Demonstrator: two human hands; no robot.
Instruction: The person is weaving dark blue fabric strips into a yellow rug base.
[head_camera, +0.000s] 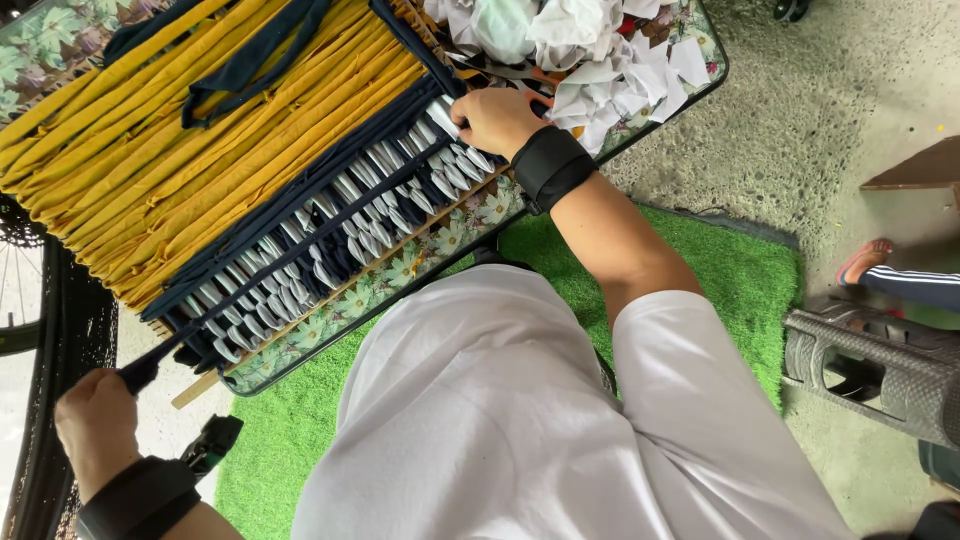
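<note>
Hands (300, 265) apparently tensioning navy strip (300, 232)

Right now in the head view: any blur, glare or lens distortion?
Head view: even, soft daylight, no hard shadows; no real glare on the white strips. Right hand and woven mat are sharp; left hand slightly soft near the frame edge. Wide-angle bending shows at the table edge.

Outdoor weaving workspace, concrete floor (840, 90), fabric-strip loom (250, 170), green turf mat (720, 290)
</note>
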